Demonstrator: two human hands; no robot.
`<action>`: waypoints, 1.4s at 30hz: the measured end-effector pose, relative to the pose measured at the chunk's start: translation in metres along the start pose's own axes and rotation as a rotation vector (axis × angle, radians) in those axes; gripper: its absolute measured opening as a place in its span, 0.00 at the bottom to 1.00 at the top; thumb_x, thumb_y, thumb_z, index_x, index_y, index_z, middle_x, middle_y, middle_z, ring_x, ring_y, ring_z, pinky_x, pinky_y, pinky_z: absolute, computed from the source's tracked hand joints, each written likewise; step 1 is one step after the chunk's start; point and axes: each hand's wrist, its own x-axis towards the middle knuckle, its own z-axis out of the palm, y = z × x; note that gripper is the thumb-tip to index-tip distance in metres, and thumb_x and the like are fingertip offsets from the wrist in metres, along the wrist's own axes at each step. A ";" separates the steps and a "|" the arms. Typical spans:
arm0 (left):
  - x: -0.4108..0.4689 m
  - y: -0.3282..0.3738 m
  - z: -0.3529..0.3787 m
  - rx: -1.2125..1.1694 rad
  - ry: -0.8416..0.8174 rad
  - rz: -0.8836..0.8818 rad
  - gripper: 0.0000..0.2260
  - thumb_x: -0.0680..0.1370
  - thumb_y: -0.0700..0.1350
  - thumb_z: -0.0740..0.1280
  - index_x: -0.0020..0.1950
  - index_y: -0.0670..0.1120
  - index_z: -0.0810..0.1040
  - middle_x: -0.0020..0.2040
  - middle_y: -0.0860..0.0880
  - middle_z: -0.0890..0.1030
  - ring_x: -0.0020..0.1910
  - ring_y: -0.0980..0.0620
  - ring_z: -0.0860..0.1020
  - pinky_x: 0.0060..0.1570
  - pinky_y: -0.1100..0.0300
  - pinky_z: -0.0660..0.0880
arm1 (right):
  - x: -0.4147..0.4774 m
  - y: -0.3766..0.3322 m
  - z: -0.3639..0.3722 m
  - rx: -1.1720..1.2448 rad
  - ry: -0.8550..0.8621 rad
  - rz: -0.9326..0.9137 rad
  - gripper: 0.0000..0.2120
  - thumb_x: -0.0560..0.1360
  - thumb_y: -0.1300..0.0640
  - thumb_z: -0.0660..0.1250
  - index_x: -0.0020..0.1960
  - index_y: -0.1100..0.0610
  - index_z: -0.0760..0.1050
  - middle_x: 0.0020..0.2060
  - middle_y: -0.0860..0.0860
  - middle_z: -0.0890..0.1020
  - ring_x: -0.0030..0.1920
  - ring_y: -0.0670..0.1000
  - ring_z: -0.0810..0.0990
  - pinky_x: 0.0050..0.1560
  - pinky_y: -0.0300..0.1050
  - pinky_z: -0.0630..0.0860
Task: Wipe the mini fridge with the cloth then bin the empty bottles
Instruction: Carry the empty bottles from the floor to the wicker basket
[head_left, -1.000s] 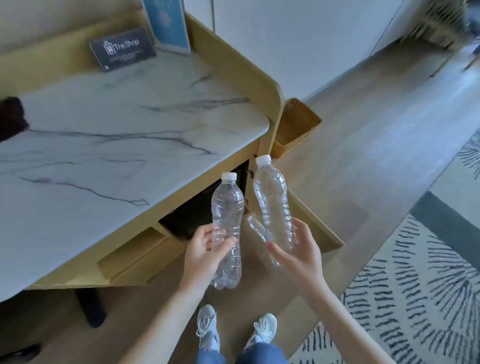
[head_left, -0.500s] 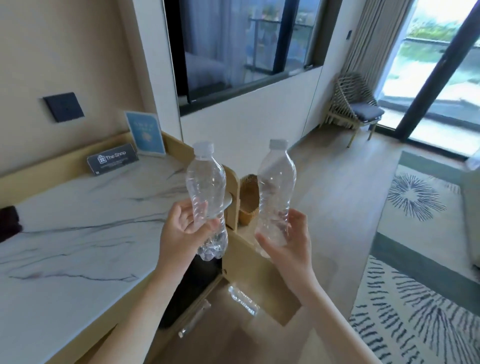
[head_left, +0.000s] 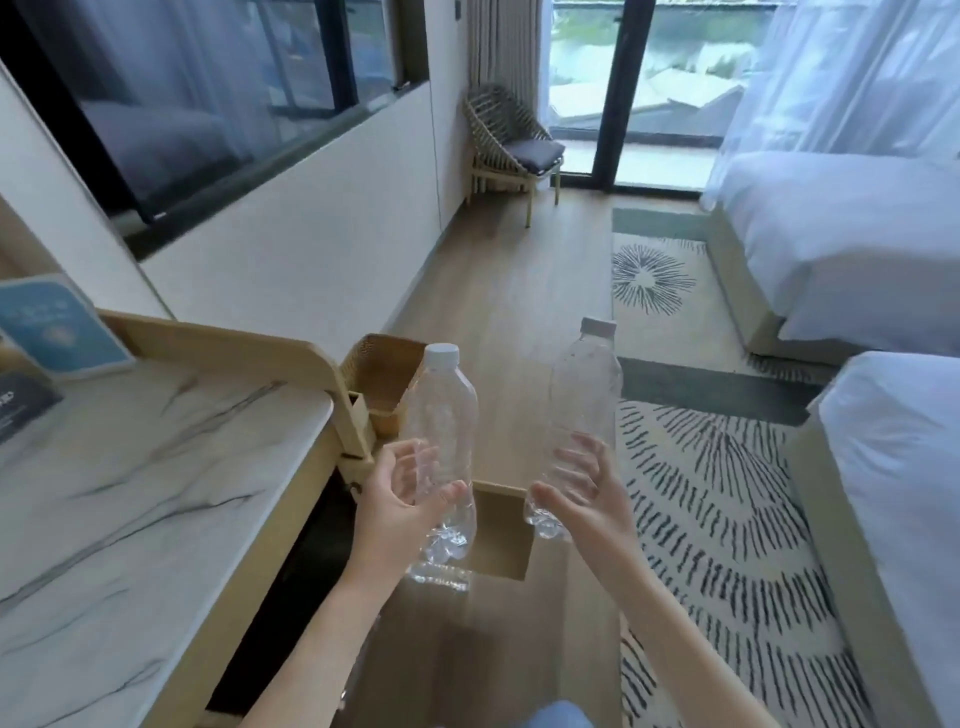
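I hold two empty clear plastic bottles with white caps, both upright. My left hand (head_left: 402, 499) grips the lower half of the left bottle (head_left: 441, 415). My right hand (head_left: 584, 493) grips the lower part of the right bottle (head_left: 584, 395). A woven wicker bin (head_left: 382, 369) stands on the floor just past the end of the counter, partly hidden behind the left bottle. Below the counter is a dark opening (head_left: 306, 571) with a wooden cabinet door (head_left: 501, 530) swung out. No cloth is in sight.
A marble-topped counter (head_left: 130, 493) with a raised wooden rim fills the left; a blue card (head_left: 57, 332) and a dark sign (head_left: 21, 410) stand on it. Wooden floor runs ahead to a wicker chair (head_left: 511, 140). A patterned rug (head_left: 717, 499) and two beds (head_left: 893, 467) lie right.
The view has swung up and to the right, from the counter top toward the room. Both bottles stay gripped in my hands and have drifted a little further apart.
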 end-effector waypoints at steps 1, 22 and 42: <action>0.005 0.001 0.015 0.002 -0.037 -0.007 0.30 0.61 0.58 0.80 0.59 0.56 0.74 0.59 0.55 0.82 0.60 0.58 0.80 0.61 0.60 0.75 | -0.001 0.000 -0.015 -0.005 0.032 0.009 0.33 0.66 0.54 0.81 0.65 0.44 0.69 0.57 0.48 0.81 0.57 0.48 0.82 0.56 0.43 0.81; 0.129 0.022 0.350 0.044 -0.386 0.018 0.26 0.61 0.56 0.80 0.56 0.56 0.76 0.55 0.56 0.84 0.53 0.59 0.82 0.53 0.64 0.77 | 0.088 0.041 -0.313 -0.158 0.376 0.069 0.30 0.69 0.48 0.79 0.66 0.42 0.69 0.57 0.44 0.80 0.54 0.38 0.81 0.51 0.30 0.77; 0.561 0.045 0.528 -0.039 -0.290 0.042 0.26 0.59 0.66 0.79 0.53 0.64 0.76 0.55 0.58 0.84 0.53 0.59 0.82 0.53 0.62 0.77 | 0.561 0.053 -0.394 -0.228 0.252 0.092 0.33 0.70 0.49 0.78 0.71 0.48 0.67 0.59 0.48 0.81 0.59 0.48 0.82 0.62 0.51 0.78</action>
